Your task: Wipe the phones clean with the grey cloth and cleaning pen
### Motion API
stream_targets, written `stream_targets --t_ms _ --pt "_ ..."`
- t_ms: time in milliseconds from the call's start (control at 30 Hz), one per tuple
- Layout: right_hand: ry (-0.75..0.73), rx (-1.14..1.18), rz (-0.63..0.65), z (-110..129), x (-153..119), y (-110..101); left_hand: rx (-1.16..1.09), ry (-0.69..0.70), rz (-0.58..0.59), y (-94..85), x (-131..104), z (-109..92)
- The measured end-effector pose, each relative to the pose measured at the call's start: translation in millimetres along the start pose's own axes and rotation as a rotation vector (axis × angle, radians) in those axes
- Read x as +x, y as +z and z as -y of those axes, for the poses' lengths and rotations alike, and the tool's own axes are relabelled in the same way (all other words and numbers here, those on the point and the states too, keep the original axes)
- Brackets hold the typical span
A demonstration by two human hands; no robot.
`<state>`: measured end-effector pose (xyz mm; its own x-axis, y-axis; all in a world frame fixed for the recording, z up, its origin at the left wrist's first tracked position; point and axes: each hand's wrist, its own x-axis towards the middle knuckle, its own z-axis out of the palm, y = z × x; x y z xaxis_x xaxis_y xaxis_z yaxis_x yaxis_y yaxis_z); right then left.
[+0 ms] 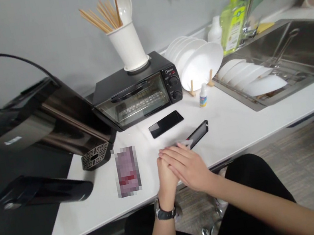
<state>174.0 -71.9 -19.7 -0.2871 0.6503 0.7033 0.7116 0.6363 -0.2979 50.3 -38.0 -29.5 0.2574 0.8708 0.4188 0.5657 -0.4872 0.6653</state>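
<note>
At the front edge of the counter my right hand (pixel 189 167) lies across my left hand (pixel 166 174), its fingers stretched out flat and pointing left. A dark watch circles my left wrist. My left fingers are mostly hidden beneath the right hand, so what they hold, if anything, does not show. A pale pointed piece (pixel 189 143) with a bit of red sticks out just beyond my hands. It overlaps a black-framed flat device (pixel 200 132) on the counter. Behind my hands lies a black phone (pixel 166 124). A small white bottle (pixel 202 95) with a blue and yellow label stands upright further back.
On the white counter (pixel 98 200), a blurred-out purple item (pixel 127 171) lies left of my hands. A black toaster oven (pixel 138 96) bears a white chopstick holder (pixel 127 45). A dark machine (pixel 62 114) stands left; racked plates (pixel 201 61) and a sink (pixel 256 106) are right.
</note>
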Motion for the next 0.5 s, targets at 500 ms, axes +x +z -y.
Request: stream_targets --t_ms 500 --pt "0.259 -0.205 -0.051 -29 -2 -25 -0.086 -0.03 0.139 -5.8 0 -6"
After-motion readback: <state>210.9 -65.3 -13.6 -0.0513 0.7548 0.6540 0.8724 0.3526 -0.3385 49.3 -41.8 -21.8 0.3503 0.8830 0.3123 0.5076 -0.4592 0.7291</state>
